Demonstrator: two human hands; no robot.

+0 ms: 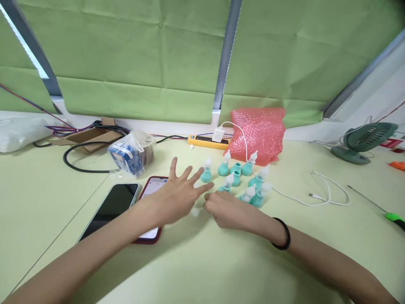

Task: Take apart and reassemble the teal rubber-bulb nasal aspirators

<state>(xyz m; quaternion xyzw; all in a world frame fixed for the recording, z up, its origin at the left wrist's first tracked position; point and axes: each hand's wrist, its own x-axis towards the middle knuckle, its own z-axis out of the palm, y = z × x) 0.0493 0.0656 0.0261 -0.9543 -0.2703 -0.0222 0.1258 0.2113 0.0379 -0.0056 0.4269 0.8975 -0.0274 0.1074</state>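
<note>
"Over the middle of the worktop point(218, 268), what do you see first?"

"The left hand point(177, 197). Its fingers are spread wide and I see nothing in its grip. The right hand point(230, 210) is just beside it, fingers bent in. I can't tell how tight that grip is, or if something hides inside."

"What's close by?"

"A small see-through piece point(195, 212) lies between them. Just past the right hand, a bunch of green bulbs point(206, 175) sits toward the worktop's far edge."

"Are they all done?"

"Most are, I think. Seven that I can see wear cloudy tips point(227, 156). Two open bulbs point(236, 180) have no tip, so those look not done yet."

"And farther out?"

"A dark phone point(115, 207) and a red-edged phone point(151, 236) lie near the left hand. By the far edge are a yellow power strip point(207, 143) and pink bubble wrap point(257, 135). A green fan point(368, 137) stands near the far right corner."
</note>
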